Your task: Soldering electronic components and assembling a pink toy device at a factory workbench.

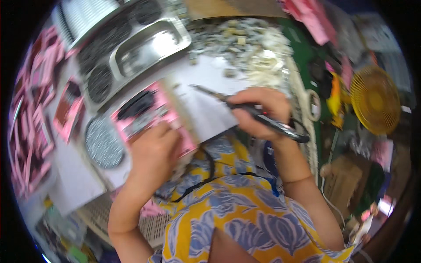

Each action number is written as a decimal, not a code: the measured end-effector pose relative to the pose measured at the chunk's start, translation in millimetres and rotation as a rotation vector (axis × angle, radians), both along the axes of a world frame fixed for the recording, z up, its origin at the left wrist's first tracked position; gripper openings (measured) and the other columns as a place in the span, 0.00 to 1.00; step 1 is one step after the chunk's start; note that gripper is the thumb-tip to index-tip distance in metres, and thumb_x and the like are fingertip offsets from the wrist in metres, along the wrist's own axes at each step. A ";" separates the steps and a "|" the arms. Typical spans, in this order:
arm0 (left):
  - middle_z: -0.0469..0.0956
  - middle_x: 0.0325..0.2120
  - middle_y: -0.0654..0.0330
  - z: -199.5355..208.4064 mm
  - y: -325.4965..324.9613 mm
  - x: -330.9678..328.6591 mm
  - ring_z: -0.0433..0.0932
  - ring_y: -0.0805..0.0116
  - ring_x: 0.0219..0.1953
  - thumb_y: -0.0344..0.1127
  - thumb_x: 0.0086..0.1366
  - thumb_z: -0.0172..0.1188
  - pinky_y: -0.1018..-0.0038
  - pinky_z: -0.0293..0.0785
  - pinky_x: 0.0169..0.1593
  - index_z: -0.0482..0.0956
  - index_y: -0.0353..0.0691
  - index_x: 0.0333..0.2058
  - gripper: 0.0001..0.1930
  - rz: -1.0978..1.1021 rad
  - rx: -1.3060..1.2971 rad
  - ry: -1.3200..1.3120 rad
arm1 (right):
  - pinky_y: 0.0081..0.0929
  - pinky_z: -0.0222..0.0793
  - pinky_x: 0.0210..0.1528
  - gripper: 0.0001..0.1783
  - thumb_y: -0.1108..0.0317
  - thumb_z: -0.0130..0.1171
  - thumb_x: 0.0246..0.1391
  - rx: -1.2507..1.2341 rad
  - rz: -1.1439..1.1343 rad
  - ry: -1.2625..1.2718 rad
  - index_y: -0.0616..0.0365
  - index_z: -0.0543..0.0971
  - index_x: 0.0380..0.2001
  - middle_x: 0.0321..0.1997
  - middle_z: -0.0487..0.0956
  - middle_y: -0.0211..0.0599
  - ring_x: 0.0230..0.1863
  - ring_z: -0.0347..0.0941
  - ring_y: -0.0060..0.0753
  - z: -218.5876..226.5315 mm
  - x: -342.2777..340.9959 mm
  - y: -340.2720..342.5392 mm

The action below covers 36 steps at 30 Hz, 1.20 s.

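Observation:
In the middle of the table lies a pink casing with a black part and grey pieces set in it. My left hand rests over its lower side, fingers curled down onto it; the fingertips are partly hidden and blurred. My right hand is wrapped around a black electric screwdriver, as it appears, with a small red light. Its thin metal shaft points left, above the white table surface and apart from the casing.
Beyond the casing stands a metal compartment tray with small dark parts. A round dish of small silvery pieces sits left of it. Pink casings pile up at far left. Small grey parts heap at the back; a yellow basket is at right.

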<state>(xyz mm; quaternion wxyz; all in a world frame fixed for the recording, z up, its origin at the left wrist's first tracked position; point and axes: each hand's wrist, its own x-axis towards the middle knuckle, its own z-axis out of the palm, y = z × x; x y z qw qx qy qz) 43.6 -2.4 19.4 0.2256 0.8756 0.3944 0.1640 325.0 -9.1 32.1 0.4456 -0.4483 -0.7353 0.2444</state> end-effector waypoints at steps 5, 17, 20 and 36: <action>0.80 0.30 0.60 -2.7 0.1 -12.6 0.79 0.70 0.32 0.22 0.61 0.65 0.76 0.74 0.38 0.81 0.32 0.37 0.06 0.123 -0.358 -0.323 | 0.31 0.75 0.42 0.26 0.73 0.72 0.51 -0.006 0.014 0.076 0.57 0.80 0.55 0.40 0.83 0.41 0.37 0.79 0.37 -12.4 -18.5 -9.5; 0.81 0.26 0.59 -8.2 -7.2 -16.3 0.78 0.73 0.26 0.26 0.63 0.66 0.77 0.73 0.31 0.84 0.33 0.35 0.03 0.321 -0.384 -0.484 | 0.34 0.76 0.43 0.25 0.77 0.63 0.52 0.039 0.107 0.093 0.59 0.76 0.56 0.43 0.80 0.43 0.41 0.79 0.44 -44.0 -94.4 -8.2; 0.80 0.26 0.55 -12.1 -6.4 -22.2 0.79 0.61 0.27 0.25 0.61 0.64 0.71 0.74 0.33 0.82 0.32 0.33 0.03 0.290 -0.355 -0.470 | 0.32 0.73 0.34 0.29 0.83 0.67 0.43 0.114 0.058 0.082 0.62 0.78 0.53 0.35 0.79 0.43 0.31 0.75 0.41 -29.1 -73.1 -8.0; 0.75 0.38 0.55 -14.0 -11.8 -18.2 0.78 0.56 0.37 0.24 0.57 0.66 0.66 0.75 0.40 0.79 0.35 0.33 0.06 0.197 -0.165 -0.246 | 0.32 0.72 0.38 0.13 0.75 0.65 0.39 -0.252 0.295 0.124 0.62 0.83 0.33 0.17 0.74 0.29 0.17 0.67 0.30 -8.8 -33.4 -24.4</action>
